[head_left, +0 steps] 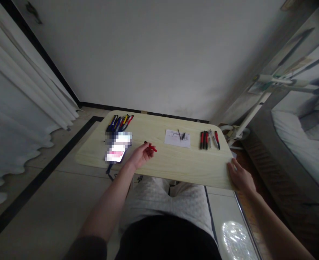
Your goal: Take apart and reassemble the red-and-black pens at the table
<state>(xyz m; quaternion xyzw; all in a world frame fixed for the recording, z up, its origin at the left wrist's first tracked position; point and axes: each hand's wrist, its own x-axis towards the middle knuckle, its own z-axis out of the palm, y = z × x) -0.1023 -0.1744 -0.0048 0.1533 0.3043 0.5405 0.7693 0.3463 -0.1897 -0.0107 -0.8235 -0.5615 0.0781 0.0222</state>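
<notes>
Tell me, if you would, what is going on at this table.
A person's left hand holds a red pen-like item over the table; the right hand is at its near right edge. Beyond the hands lies a paper with slim dark items on it, between a row of pens on the right and a bunch of pens on the left.

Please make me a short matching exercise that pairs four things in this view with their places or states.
1. left hand
2. right hand
3. sheet of paper
4. curtain

A. at the near right corner of the table
B. hanging at the far left
C. holding a red pen
D. lying flat, with slim dark items on top

Pairs: 1-C, 2-A, 3-D, 4-B.
</notes>
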